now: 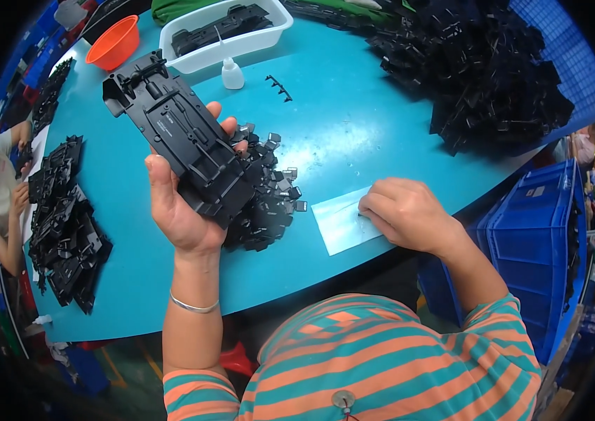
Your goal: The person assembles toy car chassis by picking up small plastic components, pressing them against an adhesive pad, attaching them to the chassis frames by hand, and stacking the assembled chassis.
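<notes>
My left hand (pixel 184 216) is closed around a long black moulded plastic part (pixel 178 126) that looks like a toy vehicle chassis. It is tilted above the table, with its ribbed face toward me. My right hand (pixel 409 214) rests over a white sheet (pixel 337 223) near the table's front edge, its fingers pressed together. Whatever those fingers pinch, if anything, is hidden. Between the two hands lies a heap of small black plastic pieces (pixel 269 203), partly covered by the chassis.
A small white dropper bottle (pixel 232 75) stands beside a thin black strip (pixel 278 88). Behind are a white tub (pixel 280 22) and an orange bowl (pixel 113 43). Black parts pile up at the left (pixel 66 224) and far right (pixel 479 77). A blue crate (pixel 529 231) stands right; a person sits left.
</notes>
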`<act>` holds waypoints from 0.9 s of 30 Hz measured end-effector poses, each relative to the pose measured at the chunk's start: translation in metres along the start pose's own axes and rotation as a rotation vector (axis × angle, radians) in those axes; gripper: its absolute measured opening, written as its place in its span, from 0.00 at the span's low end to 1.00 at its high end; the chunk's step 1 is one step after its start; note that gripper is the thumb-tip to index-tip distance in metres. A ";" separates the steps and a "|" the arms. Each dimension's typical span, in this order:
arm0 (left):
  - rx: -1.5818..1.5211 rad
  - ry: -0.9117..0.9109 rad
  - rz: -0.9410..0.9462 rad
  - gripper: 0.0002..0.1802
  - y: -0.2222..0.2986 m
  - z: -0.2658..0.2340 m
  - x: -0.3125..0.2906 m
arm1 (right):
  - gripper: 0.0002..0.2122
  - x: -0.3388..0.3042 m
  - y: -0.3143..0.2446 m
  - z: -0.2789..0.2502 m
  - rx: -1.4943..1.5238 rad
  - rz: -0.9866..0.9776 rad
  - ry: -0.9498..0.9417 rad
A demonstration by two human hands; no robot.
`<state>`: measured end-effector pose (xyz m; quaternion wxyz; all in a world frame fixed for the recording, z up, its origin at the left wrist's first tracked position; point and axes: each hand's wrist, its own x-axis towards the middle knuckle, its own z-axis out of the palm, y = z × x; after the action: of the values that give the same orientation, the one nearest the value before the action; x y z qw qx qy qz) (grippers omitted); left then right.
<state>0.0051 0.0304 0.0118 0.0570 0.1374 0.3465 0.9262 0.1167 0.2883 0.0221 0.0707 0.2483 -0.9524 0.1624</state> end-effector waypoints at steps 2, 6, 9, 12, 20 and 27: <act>0.008 0.007 -0.001 0.36 0.001 0.000 -0.001 | 0.03 -0.003 0.001 0.000 0.001 -0.040 0.003; 0.017 0.016 -0.012 0.36 -0.001 0.000 -0.001 | 0.05 -0.009 -0.001 0.002 -0.061 -0.114 0.003; 0.008 0.017 -0.013 0.35 0.000 0.001 -0.002 | 0.05 -0.006 0.002 0.005 -0.079 -0.090 0.057; 0.011 0.023 -0.007 0.35 -0.001 0.000 -0.001 | 0.05 0.000 0.006 0.009 -0.065 -0.049 0.064; 0.030 0.023 -0.013 0.36 -0.001 0.002 0.000 | 0.06 0.003 0.007 0.004 -0.025 -0.070 -0.050; 0.045 0.023 -0.018 0.35 -0.001 0.002 -0.001 | 0.06 0.009 0.010 0.001 -0.026 -0.066 -0.027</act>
<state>0.0063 0.0319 0.0123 0.0582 0.1248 0.3690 0.9192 0.1040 0.2920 0.0206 0.0665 0.2807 -0.9465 0.1443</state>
